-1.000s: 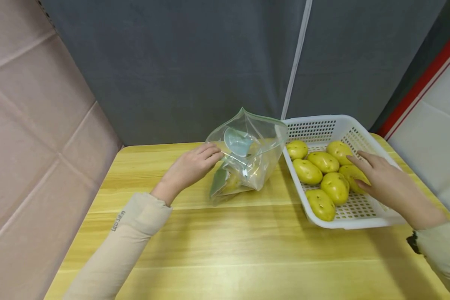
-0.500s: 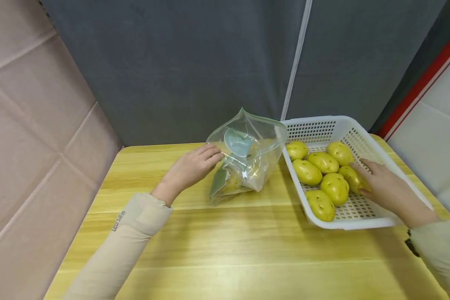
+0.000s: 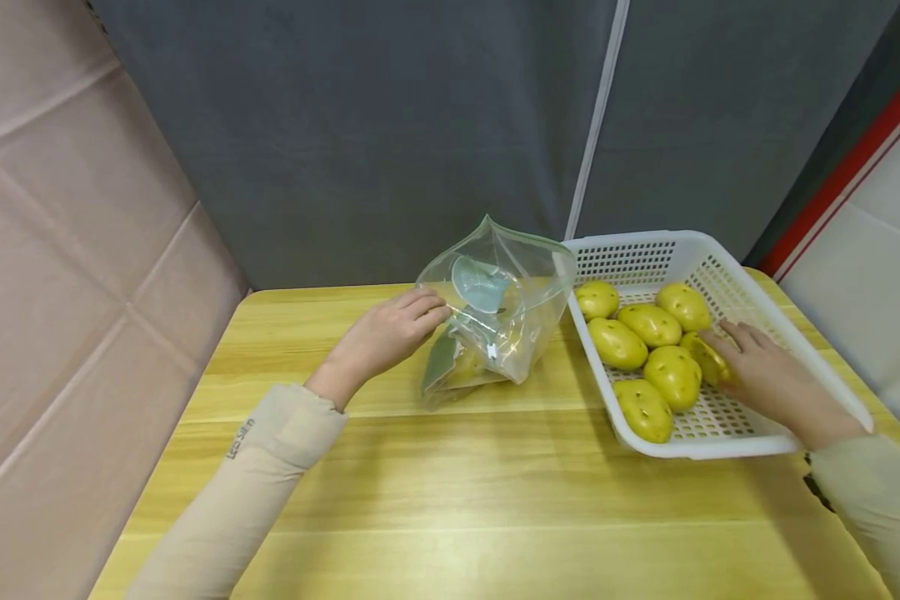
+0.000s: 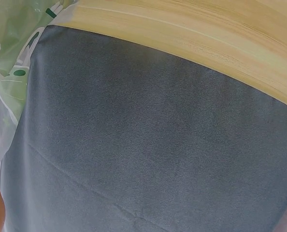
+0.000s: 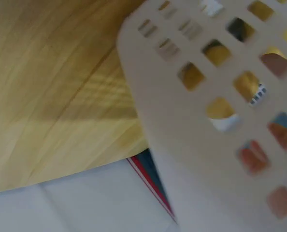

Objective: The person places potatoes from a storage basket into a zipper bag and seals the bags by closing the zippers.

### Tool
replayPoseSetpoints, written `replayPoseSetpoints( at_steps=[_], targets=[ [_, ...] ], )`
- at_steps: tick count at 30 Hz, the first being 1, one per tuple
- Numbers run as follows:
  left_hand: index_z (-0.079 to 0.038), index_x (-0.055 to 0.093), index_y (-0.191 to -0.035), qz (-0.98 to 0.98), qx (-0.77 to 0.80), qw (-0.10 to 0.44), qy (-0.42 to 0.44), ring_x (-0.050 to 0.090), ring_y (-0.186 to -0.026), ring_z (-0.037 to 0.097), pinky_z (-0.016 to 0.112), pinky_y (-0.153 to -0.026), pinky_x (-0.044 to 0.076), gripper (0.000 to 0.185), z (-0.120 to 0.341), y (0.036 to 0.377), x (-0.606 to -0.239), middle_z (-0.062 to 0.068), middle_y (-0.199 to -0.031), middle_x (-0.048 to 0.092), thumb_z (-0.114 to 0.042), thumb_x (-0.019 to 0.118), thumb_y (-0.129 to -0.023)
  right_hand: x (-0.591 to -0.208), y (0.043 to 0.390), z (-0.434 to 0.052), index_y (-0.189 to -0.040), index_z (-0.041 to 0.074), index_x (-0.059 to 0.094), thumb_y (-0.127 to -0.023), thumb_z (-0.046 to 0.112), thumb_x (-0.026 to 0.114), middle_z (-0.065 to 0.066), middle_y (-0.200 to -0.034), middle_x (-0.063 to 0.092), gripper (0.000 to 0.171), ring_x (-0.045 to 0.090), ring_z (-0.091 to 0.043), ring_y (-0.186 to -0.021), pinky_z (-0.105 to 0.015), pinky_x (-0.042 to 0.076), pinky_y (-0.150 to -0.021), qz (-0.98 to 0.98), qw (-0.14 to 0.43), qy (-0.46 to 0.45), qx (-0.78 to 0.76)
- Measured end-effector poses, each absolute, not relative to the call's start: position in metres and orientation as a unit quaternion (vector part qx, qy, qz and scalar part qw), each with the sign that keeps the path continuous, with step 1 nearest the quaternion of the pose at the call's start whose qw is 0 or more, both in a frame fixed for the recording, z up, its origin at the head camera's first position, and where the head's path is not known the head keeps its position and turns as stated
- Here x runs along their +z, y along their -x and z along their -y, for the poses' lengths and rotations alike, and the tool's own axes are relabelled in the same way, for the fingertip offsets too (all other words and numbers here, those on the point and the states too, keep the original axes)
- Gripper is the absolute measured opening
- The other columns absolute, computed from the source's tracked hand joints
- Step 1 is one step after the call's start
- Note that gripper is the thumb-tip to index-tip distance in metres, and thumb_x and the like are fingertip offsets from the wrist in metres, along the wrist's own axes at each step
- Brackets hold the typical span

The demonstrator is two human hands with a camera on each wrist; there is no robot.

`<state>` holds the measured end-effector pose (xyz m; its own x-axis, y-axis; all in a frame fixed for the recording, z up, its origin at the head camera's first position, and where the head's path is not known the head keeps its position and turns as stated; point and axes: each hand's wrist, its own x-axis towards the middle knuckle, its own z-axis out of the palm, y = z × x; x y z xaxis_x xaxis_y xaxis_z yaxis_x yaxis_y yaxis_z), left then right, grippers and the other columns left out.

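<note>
Head view, left hand fingers pinching the bag rim, right hand at 3 o'clock, fingers curled round a potato in the basket.

Clear zip bag upright, mouth open, on table; yellow potato in white basket.

The only lettering shows on the left sleeve near the cuff, a small dark printed word running along the fabric, too small and slanted to read with any certainty.
</note>
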<state>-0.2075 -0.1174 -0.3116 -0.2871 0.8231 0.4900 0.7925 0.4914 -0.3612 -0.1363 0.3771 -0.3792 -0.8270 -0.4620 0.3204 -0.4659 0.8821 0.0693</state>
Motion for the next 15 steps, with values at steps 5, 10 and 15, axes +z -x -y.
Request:
replayPoseSetpoints(
  at_steps=[5,10,15],
  targets=[
    [-0.007,0.064,-0.11,0.804,0.024,0.316,0.503,0.063,-0.107,0.02,0.028,-0.097,0.053,0.026,0.116,0.2074,-0.3118,0.005,-0.108,0.067,-0.003,0.069,-0.084,-0.3846,0.1388,-0.3793,-0.122,-0.005,0.052,-0.054,-0.001,0.084,-0.038,-0.122,0.049,0.075,0.048,-0.055,-0.106,-0.067,0.045,-0.086,0.951,0.176,-0.252,0.009],
    [-0.007,0.064,-0.11,0.803,0.022,0.318,0.504,0.063,-0.107,0.02,0.029,-0.097,0.053,0.026,0.1145,0.2072,-0.3119,0.005,-0.108,0.068,-0.004,0.069,-0.084,-0.3853,0.1392,-0.3785,-0.121,-0.004,0.053,-0.057,-0.001,0.084,-0.038,-0.123,0.048,0.072,0.047,-0.055,-0.107,-0.067,0.044,-0.087,0.954,0.168,-0.25,0.002],
    [-0.007,0.064,-0.11,0.802,0.017,0.318,0.506,0.063,-0.105,0.02,0.029,-0.099,0.052,0.026,0.1134,0.2072,-0.3117,0.005,-0.107,0.068,-0.005,0.07,-0.084,-0.3859,0.1382,-0.3777,-0.122,-0.005,0.054,-0.06,-0.001,0.083,-0.039,-0.124,0.048,0.069,0.048,-0.056,-0.108,-0.068,0.044,-0.088,0.958,0.149,-0.244,-0.008]
  ],
)
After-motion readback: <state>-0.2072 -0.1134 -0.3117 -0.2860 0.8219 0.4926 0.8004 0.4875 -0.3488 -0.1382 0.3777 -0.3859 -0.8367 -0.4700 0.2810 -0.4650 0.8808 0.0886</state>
